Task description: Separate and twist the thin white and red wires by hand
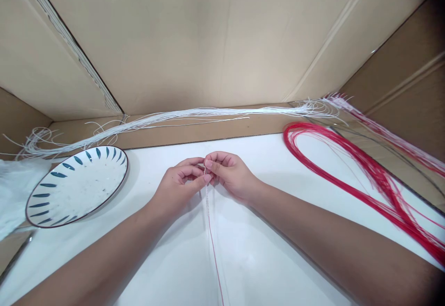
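Observation:
Both hands meet over the middle of the white work surface. My left hand (pixel 189 176) is closed, thumb and fingers pinching a thin white cord (pixel 207 197). My right hand (pixel 229 171) pinches the upper end of that same cord, its fingertips close against the left ones. Below the fingers the cord hangs toward me, with a short textured white stretch that may be braided or beaded. From there a thin red thread (pixel 213 239) runs down to the bottom edge of the picture, with faint white strands alongside. The exact crossing at the fingertips is hidden.
An oval plate (pixel 93 181) with dark leaf marks and small bits on it stands left, beside a clear plastic bag (pixel 17 190). White cords (pixel 194 112) lie along the cardboard wall (pixel 208 41). A looped red bundle (pixel 333 190) lies right; red-and-white strands (pixel 389 132) line the right wall.

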Available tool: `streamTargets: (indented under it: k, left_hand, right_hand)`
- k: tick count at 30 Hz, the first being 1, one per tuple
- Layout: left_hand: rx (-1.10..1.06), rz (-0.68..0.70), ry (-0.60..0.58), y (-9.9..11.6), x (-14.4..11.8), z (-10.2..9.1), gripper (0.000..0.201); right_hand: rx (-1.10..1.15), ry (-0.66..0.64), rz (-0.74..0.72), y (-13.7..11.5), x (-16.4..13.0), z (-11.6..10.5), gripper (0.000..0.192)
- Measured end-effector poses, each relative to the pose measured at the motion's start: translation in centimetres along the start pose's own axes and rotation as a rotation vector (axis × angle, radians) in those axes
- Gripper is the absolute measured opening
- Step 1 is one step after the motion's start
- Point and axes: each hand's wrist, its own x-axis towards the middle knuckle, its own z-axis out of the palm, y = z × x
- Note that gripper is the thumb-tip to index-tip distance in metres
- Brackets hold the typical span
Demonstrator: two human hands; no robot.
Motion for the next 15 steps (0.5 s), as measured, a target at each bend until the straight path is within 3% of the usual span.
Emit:
streamTargets:
  k: [15]
  left_hand:
    - [0.106,0.05,-0.08,0.11,-0.3,0.0,0.023]
  right_hand:
    - [-0.008,0.027,-0.04,0.11,0.11,-0.08,0.047]
